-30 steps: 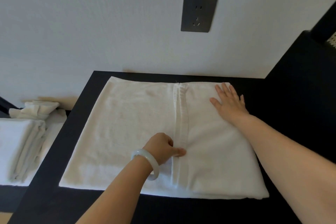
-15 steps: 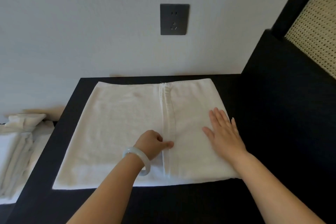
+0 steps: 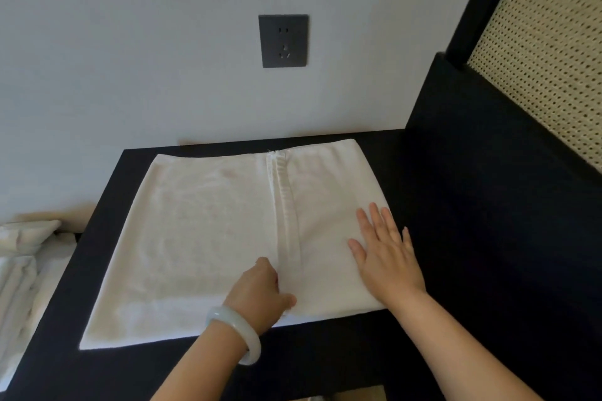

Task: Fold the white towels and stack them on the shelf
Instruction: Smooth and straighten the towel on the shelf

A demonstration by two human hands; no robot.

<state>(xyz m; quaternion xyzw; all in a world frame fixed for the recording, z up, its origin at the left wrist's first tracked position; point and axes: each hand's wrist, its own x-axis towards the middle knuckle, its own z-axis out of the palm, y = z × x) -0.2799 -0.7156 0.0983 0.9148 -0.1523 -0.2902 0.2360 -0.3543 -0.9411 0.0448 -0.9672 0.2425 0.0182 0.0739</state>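
A white towel [image 3: 202, 238] lies flat on a black table [image 3: 325, 358], its right part folded over so a hemmed edge runs down the middle. My left hand [image 3: 260, 293], with a pale bangle on the wrist, has curled fingers and pinches that hem near the towel's front edge. My right hand [image 3: 384, 254] lies flat with straight fingers on the folded right part, close to its right border.
More white towels [image 3: 19, 264] are piled at the left edge, below table level. A dark wall socket [image 3: 283, 41] sits above the table. A black panel [image 3: 501, 205] and a woven cane screen [image 3: 550, 49] rise at the right.
My right hand slid from the towel's far right corner toward me along its right side. My left hand moved along the hem toward the front edge. The camera turned right.
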